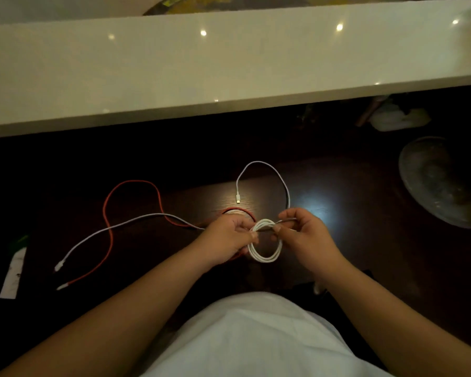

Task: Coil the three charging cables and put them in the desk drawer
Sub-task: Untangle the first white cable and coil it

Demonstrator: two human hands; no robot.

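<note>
At the bottom centre of the frame is the person's white shirt, with both bare forearms reaching up from the lower corners to meet in the middle. The left hand and the right hand are both closed on a white coil, pinching its upper part between fingers and thumbs while the loops hang below and between the hands, over the dark desk.

Just behind the left hand, a red cable lies loose on the desk: a small loop shows above the knuckles, and the rest runs left in a wide bend, then down to a pale plug at lower left.

A grey cable also lies uncoiled. One part arches above the hands at centre, ending in a white plug on the desk; the other runs left from behind the left hand, crossing the red cable, to a plug at lower left. Whether it touches either hand I cannot tell.

At the far left edge lies a white strip with something green above it. At the right edge is a round dish. A pale counter spans the upper frame.
</note>
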